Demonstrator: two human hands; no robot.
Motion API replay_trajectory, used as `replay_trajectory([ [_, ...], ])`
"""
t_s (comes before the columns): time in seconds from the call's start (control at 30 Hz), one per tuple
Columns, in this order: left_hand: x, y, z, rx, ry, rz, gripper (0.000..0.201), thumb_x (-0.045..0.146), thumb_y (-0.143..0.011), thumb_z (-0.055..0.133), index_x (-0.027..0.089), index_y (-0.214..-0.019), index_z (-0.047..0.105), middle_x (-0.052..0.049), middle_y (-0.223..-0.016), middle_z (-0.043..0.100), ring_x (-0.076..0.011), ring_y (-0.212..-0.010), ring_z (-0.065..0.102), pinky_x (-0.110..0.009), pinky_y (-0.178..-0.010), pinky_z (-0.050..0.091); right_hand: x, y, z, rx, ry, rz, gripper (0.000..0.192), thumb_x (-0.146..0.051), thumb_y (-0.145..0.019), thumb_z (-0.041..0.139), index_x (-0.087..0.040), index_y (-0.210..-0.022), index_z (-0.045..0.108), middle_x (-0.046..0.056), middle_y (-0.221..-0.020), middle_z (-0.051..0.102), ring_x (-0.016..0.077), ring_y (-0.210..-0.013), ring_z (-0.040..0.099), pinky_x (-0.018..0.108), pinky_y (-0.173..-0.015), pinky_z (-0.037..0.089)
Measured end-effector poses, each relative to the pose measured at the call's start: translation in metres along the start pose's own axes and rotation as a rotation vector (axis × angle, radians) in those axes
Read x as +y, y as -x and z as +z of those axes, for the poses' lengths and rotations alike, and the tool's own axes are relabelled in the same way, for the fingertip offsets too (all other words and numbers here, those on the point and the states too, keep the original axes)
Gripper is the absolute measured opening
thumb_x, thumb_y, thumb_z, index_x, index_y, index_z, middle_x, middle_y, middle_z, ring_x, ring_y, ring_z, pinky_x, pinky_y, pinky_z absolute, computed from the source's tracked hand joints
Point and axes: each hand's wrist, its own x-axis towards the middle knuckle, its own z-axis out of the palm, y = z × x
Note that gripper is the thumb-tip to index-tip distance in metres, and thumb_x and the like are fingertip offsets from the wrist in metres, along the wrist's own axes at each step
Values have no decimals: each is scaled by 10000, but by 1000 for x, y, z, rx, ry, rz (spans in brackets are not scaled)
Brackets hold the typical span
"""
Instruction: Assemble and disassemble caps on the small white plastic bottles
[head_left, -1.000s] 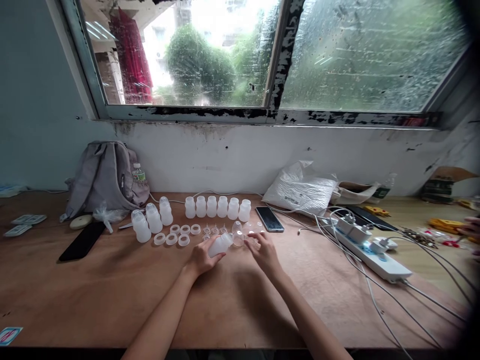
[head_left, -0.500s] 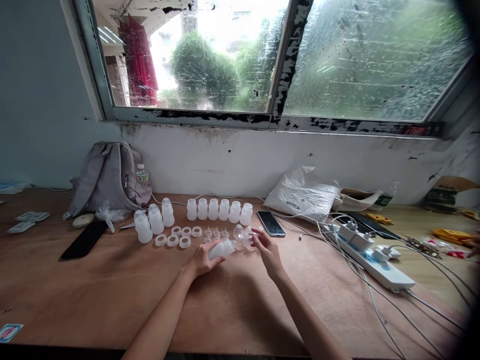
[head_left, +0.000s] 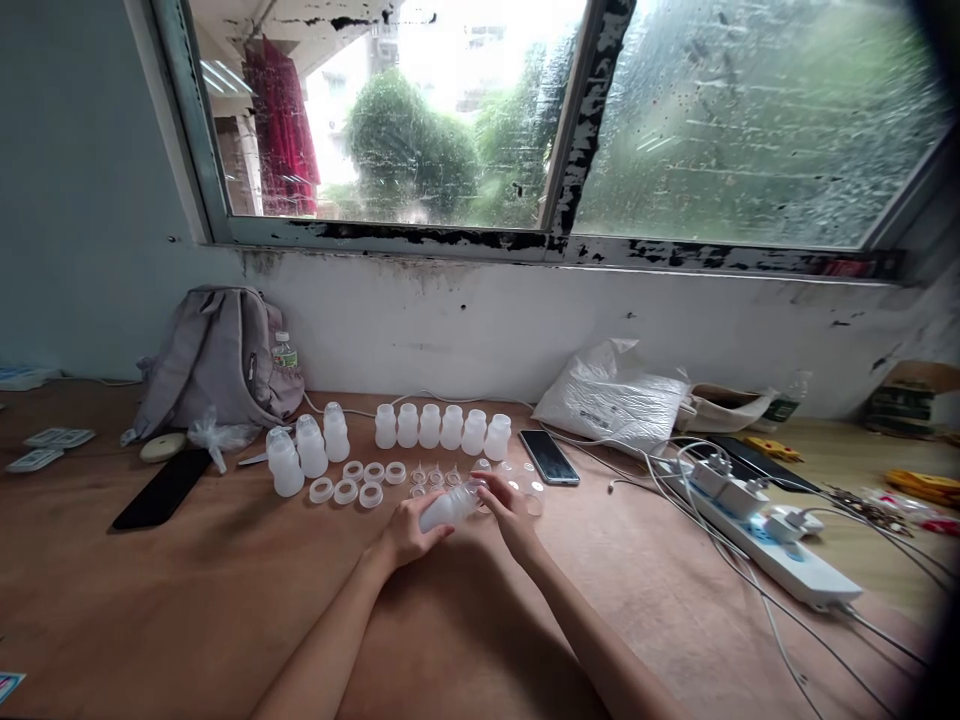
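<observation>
Big window [head_left: 540,110] with peeling dark frame and rain-wet glass, bright daylight and green trees outside, dirty white wall [head_left: 525,320] just below the window, blue-grey wall [head_left: 82,220] left of the window, brown wooden table [head_left: 187,580] under the window

I had this small milky-white plastic bottle [head_left: 448,508] tipped on its side just above the table, neck pointing right, a clear cap on its mouth.
</observation>
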Motion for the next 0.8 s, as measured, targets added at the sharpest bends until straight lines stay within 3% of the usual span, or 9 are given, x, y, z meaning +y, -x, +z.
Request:
replay_trajectory([
  [0.2, -8, -1, 3, 98, -38, -18, 432, 356, -715, 568, 160, -1098, 522, -84, -996, 635, -226, -864, 603, -323, -770, 482, 6, -11, 19, 77, 81, -31, 312, -403, -770, 510, -192, -978, 607, 71, -907, 635, 210, -794, 581, 314, -674, 467],
  [0.37, -15, -1, 7, 118, -88, 5, 430, 351, -722, 558, 170, -1108, 509, -92, -1036, 621, -236, -928, 588, -335, -805, 475, 13, -10, 22, 94, 104, -46, 337, -404, -775, 499, -186, -1009, 608, 77, -897, 645, 217, -787, 586, 322, -670, 471],
  [0.67, -13, 1, 9, 124, -179, 60, 438, 349, -762, 516, 175, -1159, 452, -99, -1096, 584, -234, -991, 560, -343, -850, 458, 11, -7, 23, 90, 163, -87, 319, -359, -807, 469, -191, -1051, 588, 82, -989, 623, 206, -811, 572, 316, -697, 463],
  [0.8, -13, 1, 7, 62, -191, 81, 452, 367, -826, 426, 172, -1230, 372, -114, -1197, 508, -233, -1111, 468, -383, -927, 397, 3, -1, 22, 103, 194, -144, 359, -347, -825, 441, -214, -1146, 533, 80, -1059, 600, 216, -861, 566, 333, -716, 463],
])
